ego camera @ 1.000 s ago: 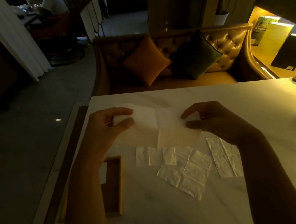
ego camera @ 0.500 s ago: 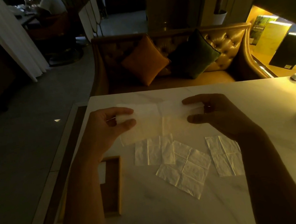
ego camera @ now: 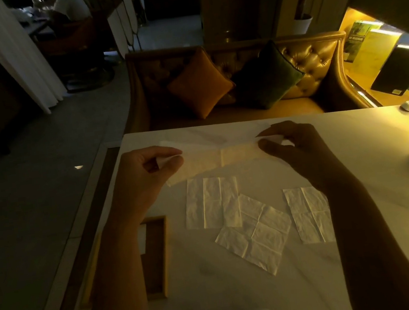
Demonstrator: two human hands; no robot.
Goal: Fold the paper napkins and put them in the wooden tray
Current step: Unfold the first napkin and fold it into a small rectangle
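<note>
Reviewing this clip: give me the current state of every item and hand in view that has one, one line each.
Held napkin: stretched between both hands above the table, partly folded.
Left hand: pinching its left end.
Right hand: pinching its right end.
Three loose napkins: unfolded, flat on the table.
Wooden tray: partly hidden by the left forearm, contents unclear.

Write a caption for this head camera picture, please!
Two hands stretch a paper napkin above three flat napkins.
</note>
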